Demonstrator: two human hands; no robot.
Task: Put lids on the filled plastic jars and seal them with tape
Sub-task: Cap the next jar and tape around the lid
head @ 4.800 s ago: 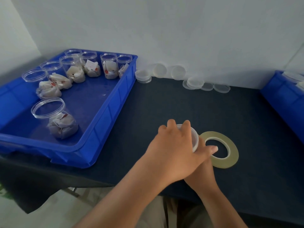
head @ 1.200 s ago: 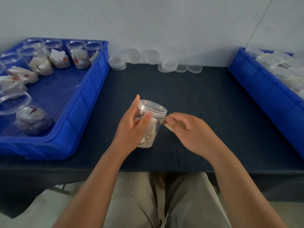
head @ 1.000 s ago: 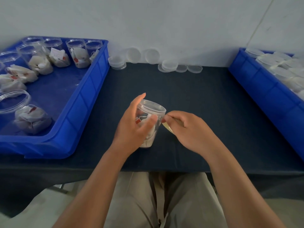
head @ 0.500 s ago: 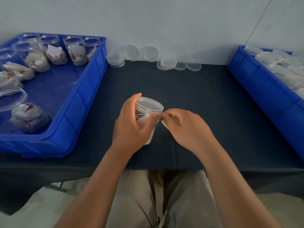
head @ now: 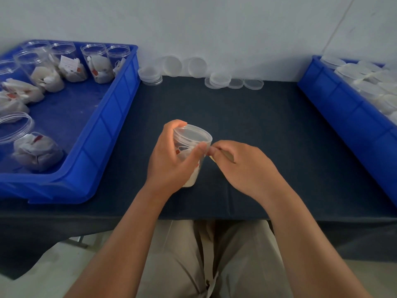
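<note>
Left hand (head: 169, 162) curled closer round upright, lid-up jar (head: 192, 136).

Single head-worn view: looks forward and down over the dark table (head: 257, 125) from its near edge, close in; wall (head: 214, 29) behind its far edge.

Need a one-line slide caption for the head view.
Left hand grips a lidded jar while the right hand pinches tape at its lid edge.
</note>
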